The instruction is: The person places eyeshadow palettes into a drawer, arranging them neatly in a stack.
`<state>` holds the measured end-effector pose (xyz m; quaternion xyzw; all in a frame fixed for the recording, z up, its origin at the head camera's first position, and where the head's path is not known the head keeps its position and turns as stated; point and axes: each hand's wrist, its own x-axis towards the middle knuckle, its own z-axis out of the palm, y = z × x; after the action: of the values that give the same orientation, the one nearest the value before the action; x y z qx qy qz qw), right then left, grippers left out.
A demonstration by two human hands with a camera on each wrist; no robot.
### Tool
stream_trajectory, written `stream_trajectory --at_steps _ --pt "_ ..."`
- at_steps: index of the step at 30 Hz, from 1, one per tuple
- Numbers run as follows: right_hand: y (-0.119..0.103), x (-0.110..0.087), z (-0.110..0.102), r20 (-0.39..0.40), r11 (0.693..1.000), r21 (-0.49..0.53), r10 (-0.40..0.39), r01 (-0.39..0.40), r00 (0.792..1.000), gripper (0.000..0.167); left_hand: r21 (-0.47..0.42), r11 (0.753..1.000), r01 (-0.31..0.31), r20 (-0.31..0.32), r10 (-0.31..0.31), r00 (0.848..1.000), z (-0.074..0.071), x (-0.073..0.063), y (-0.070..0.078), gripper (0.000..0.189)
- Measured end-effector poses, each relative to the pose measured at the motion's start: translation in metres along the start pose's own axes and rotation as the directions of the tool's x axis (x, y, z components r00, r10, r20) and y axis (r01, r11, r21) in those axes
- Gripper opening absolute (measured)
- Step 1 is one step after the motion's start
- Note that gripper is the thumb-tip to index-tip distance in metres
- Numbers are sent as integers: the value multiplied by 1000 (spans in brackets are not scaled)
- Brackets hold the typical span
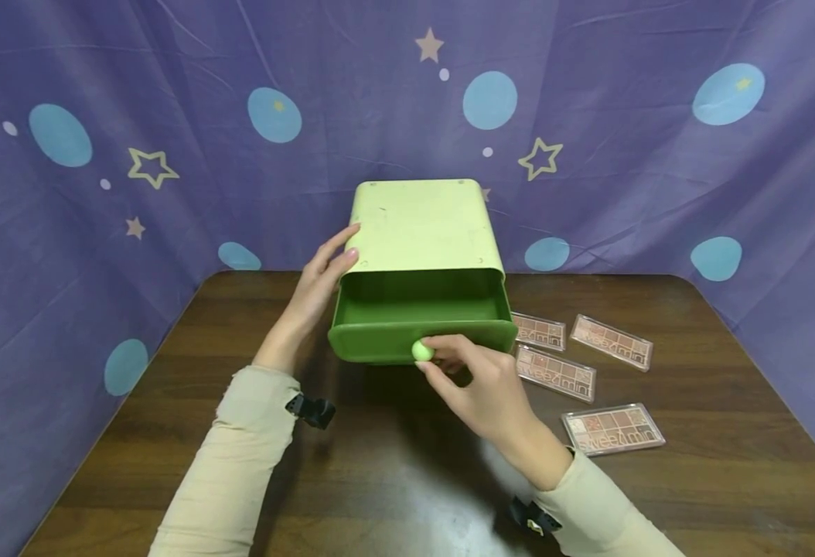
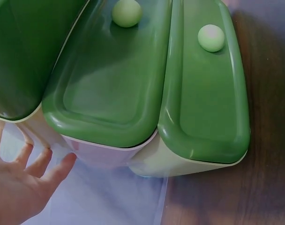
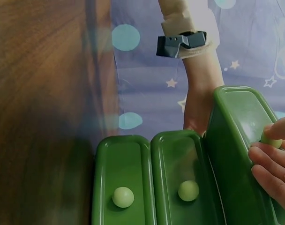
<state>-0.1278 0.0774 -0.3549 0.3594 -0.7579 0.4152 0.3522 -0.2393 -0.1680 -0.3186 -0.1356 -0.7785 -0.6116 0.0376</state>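
Observation:
A small drawer cabinet (image 1: 421, 224) with a pale yellow-green top stands on the table, its dark green top drawer (image 1: 373, 342) pulled out toward me. My right hand (image 1: 487, 391) pinches that drawer's round light green knob (image 1: 422, 351) between thumb and fingers. Against the cabinet's left side lies my left hand (image 1: 313, 290), fingers extended, with fingertips at the upper edge. Below the pulled-out drawer, the left wrist view shows a middle drawer (image 2: 109, 93) and a bottom drawer (image 2: 208, 103), both pushed in, each with a round knob.
Several clear-cased eyeshadow palettes, among them a near palette (image 1: 614, 430) and a far right palette (image 1: 612, 343), lie on the brown wooden table (image 1: 380, 480) right of the cabinet. A purple star-patterned curtain (image 1: 380, 93) hangs close behind and along both sides.

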Motion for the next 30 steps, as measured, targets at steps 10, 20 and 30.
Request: stream_trajectory --at_steps 10,20,30 --pt "-3 -7 -1 -10 999 1 -52 52 999 20 3 999 -43 23 43 999 2 0 1 51" --pt "-3 -15 3 -14 998 -6 -65 64 998 16 18 995 -95 -15 96 995 6 3 -6 51" --pt "-5 -19 -2 16 1000 1 -3 3 1000 23 2 995 -98 -20 98 995 7 2 -7 51"
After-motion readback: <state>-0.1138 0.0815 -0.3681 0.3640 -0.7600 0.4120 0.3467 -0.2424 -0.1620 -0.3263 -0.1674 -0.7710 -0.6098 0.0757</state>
